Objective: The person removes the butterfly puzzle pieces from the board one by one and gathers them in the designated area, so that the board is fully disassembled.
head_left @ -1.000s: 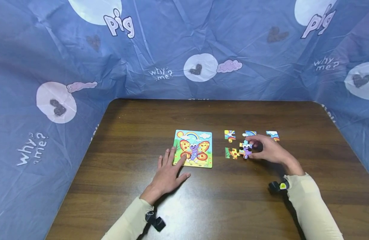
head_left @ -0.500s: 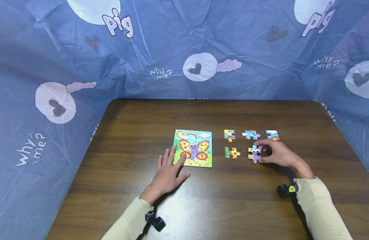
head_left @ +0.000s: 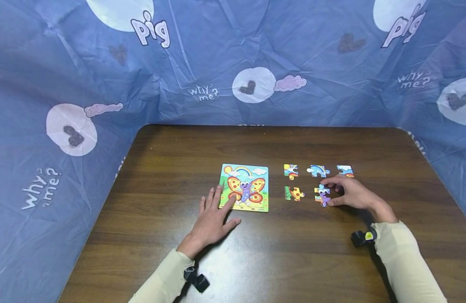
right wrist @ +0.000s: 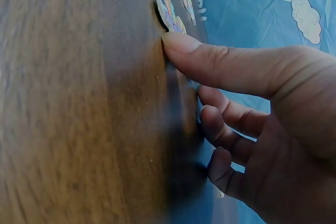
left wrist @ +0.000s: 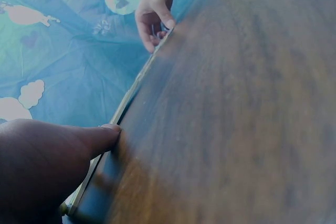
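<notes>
A square butterfly puzzle board [head_left: 253,172] lies left of centre in the head view. My left hand [head_left: 210,223] rests with its fingers spread, the fingertips on the board's lower left part. At right, my right hand [head_left: 356,194] pinches a puzzle piece [head_left: 322,196] with the purple butterfly face between thumb and index finger, close over the table. The right wrist view has my thumb [right wrist: 210,59] at the edge of that piece, the other fingers curled behind. In the left wrist view the right hand [left wrist: 156,9] appears beyond the board's edge.
A sun piece [head_left: 291,170], a rainbow piece [head_left: 318,170] and a cloud piece [head_left: 345,170] stand in a back row. A green-and-yellow wing piece [head_left: 293,193] lies left of the held one. The brown wooden table [head_left: 180,147] meets a blue printed cloth [head_left: 202,50] behind.
My right hand has carried the purple face piece rightward and slightly nearer, away from the wing piece, uncovering the rainbow piece. Since half a second ago it has stayed almost still. The left hand has not moved.
</notes>
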`<act>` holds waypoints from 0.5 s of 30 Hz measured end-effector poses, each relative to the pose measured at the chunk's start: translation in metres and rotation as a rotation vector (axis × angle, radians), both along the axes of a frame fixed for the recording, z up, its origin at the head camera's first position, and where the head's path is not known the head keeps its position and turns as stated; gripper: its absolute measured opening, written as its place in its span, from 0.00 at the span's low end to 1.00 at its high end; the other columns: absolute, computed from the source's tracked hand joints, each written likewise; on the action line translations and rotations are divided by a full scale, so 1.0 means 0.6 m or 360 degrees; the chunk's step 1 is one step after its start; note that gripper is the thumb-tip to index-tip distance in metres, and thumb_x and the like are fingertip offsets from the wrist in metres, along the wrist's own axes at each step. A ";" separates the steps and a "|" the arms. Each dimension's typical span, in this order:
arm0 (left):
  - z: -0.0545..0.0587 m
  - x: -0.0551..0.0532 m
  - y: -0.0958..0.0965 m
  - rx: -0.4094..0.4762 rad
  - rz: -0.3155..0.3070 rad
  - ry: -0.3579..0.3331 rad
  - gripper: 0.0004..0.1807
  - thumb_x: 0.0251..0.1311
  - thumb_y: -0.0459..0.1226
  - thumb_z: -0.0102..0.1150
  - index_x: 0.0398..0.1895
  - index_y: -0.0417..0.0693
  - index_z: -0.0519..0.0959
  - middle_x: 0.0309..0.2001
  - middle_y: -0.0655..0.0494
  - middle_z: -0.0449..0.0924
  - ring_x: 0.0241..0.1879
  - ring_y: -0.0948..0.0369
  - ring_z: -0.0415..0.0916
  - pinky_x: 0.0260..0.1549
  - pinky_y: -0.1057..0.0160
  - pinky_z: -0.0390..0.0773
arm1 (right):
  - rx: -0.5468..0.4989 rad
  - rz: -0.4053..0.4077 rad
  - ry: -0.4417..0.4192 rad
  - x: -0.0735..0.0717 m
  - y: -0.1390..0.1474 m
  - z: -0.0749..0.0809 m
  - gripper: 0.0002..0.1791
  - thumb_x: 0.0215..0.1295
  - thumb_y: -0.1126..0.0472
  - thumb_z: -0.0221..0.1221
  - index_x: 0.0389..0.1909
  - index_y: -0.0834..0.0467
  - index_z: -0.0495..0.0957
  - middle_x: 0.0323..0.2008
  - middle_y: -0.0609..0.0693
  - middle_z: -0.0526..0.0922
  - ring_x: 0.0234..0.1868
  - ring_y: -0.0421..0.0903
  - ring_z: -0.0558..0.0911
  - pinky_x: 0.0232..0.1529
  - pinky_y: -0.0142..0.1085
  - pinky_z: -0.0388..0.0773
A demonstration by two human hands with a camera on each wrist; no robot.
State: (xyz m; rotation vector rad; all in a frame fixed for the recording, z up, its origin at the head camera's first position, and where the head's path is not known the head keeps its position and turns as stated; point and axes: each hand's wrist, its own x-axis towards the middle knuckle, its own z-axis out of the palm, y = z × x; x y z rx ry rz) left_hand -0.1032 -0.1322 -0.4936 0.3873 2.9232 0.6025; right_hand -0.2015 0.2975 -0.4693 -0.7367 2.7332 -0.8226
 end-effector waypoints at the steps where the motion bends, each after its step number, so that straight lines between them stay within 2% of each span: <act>1: 0.000 0.000 0.000 0.0004 0.0001 0.0000 0.38 0.67 0.60 0.52 0.77 0.60 0.61 0.81 0.37 0.40 0.80 0.37 0.37 0.75 0.32 0.42 | 0.0005 0.0002 -0.0003 0.000 0.000 0.000 0.31 0.47 0.60 0.77 0.54 0.61 0.81 0.41 0.53 0.82 0.41 0.42 0.76 0.42 0.32 0.74; 8: 0.000 -0.001 0.000 0.0003 0.0001 0.0003 0.38 0.67 0.60 0.53 0.77 0.60 0.61 0.81 0.37 0.40 0.80 0.37 0.38 0.75 0.32 0.42 | 0.0025 -0.0009 -0.0011 0.001 -0.001 -0.001 0.28 0.48 0.60 0.77 0.52 0.60 0.82 0.43 0.55 0.82 0.41 0.44 0.76 0.42 0.33 0.73; 15: 0.000 0.000 0.000 0.0003 0.0002 -0.0012 0.38 0.67 0.60 0.52 0.77 0.60 0.61 0.81 0.37 0.39 0.81 0.38 0.37 0.75 0.32 0.42 | 0.0007 -0.0049 0.0016 0.006 -0.002 -0.003 0.22 0.49 0.60 0.76 0.46 0.60 0.83 0.40 0.52 0.82 0.40 0.42 0.76 0.41 0.32 0.73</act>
